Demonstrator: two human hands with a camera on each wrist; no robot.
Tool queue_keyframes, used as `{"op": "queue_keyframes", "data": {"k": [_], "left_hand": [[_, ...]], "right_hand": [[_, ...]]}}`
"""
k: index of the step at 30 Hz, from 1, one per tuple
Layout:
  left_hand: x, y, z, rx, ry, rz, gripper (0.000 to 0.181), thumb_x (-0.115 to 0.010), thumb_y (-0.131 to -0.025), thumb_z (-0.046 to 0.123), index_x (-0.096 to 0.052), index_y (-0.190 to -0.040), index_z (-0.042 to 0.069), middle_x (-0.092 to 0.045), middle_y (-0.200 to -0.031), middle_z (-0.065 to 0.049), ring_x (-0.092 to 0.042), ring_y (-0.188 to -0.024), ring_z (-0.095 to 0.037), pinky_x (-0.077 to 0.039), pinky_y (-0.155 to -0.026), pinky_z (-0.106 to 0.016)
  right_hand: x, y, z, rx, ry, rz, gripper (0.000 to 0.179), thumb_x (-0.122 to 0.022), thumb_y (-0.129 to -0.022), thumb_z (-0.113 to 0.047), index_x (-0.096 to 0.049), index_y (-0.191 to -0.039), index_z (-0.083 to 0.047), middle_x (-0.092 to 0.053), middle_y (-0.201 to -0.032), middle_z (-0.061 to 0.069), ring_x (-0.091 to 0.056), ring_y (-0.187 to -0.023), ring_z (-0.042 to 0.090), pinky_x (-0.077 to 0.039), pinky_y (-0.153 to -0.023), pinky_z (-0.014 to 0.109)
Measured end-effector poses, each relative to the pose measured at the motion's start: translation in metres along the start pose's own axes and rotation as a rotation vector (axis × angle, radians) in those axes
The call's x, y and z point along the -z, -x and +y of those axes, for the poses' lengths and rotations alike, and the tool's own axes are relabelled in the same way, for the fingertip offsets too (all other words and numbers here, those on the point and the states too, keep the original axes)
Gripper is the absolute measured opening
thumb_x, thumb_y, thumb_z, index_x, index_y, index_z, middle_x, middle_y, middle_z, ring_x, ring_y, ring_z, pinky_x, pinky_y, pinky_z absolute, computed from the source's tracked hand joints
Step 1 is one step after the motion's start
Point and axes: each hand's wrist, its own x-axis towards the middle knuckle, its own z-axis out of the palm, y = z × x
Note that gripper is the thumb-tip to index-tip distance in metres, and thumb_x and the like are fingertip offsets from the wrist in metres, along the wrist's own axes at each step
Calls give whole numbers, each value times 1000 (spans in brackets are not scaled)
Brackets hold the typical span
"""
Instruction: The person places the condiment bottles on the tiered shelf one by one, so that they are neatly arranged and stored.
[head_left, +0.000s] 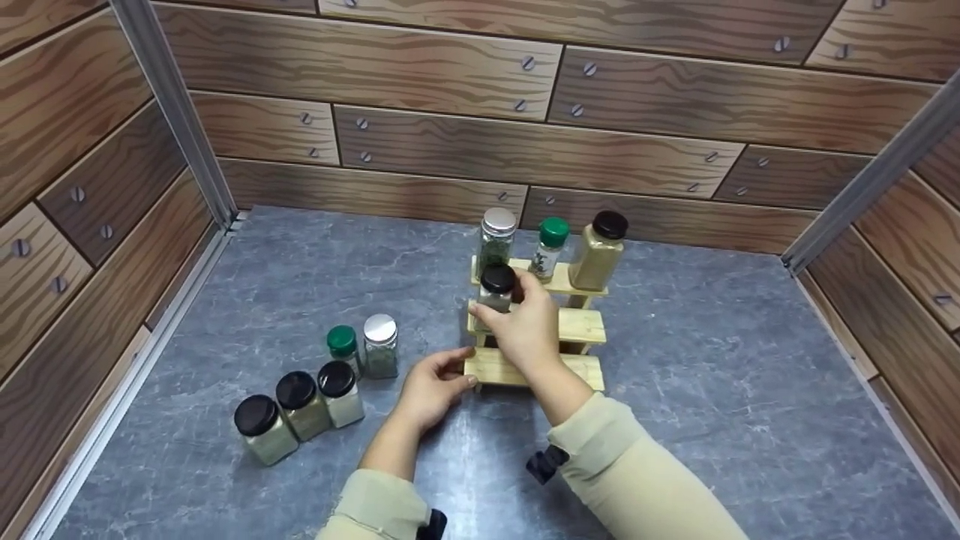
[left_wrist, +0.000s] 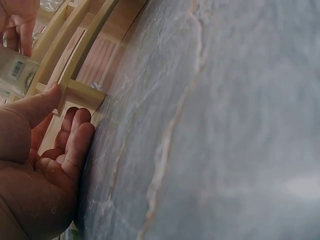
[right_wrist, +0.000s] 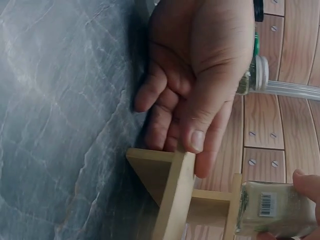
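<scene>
My right hand (head_left: 529, 326) grips a spice jar with a black cap (head_left: 496, 289) at the left end of the middle step of a wooden tiered rack (head_left: 581, 324). In the right wrist view, the clear jar (right_wrist: 272, 207) bears a barcode label, and its base meets the step. My left hand (head_left: 433, 390) holds the left end of the bottom step between thumb and forefinger; the left wrist view shows this hand (left_wrist: 45, 185) with its other fingers loosely bent. Three jars stand on the top step: silver-capped (head_left: 496, 244), green-capped (head_left: 549, 251) and a tall black-capped one (head_left: 598, 255).
Left of the rack, several jars stand on the grey marbled table (head_left: 712, 390): a green-capped one (head_left: 343, 343), a silver-capped one (head_left: 381, 349) and three black-capped ones (head_left: 304, 409). Wood-patterned panels (head_left: 450, 142) and metal posts (head_left: 169, 97) bound the table.
</scene>
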Motion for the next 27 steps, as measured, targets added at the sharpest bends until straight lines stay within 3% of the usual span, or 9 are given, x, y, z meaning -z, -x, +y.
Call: {"op": "queue_keyframes", "data": {"k": [9, 17, 20, 23, 27], "left_hand": [[-1, 1, 2, -6, -2, -7, 48, -74, -91, -5, -63, -137, -11, -73, -115, -24, -68, -88, -16, -56, -68, -23], [-3, 1, 3, -10, -11, -2, 48, -75, -90, -6, -63, -137, -10, -73, -113, -24, -67, -86, -15, -57, -68, -24], [-5, 1, 2, -5, -13, -7, 49, -75, -90, -5, -63, -138, -10, -73, -114, -23, -67, -86, -14, -57, -69, -24], [-5, 0, 2, 4, -6, -7, 49, -75, -90, -6, -63, -138, -9, -73, -114, -22, -66, -86, -14, -57, -69, -25], [-1, 1, 2, 12, -9, 8, 49, -75, -90, -6, -63, -138, -9, -73, -114, -22, -66, -86, -15, -58, -69, -27]], "right_hand": [[-4, -2, 6, 83, 58, 49, 65, -101, -69, -11, -70, -124, 2, -65, -113, 17, -66, -101, 33, -55, -93, 46], [4, 6, 10, 50, 2, 50, 79, -100, -71, -13, -61, -138, 3, -62, -127, 22, -64, -112, 38, -55, -100, 49], [20, 16, 20, 35, -37, 68, 77, -98, -73, -11, -60, -139, 3, -61, -131, 22, -61, -118, 39, -56, -100, 50], [45, 26, 40, 47, -30, 100, 57, -91, -79, -5, -67, -129, 5, -64, -124, 22, -62, -115, 39, -59, -94, 47], [85, 33, 74, 0, 42, 166, 31, -78, -87, 3, -71, -116, 8, -68, -112, 24, -66, -102, 35, -58, -85, 30]]}}
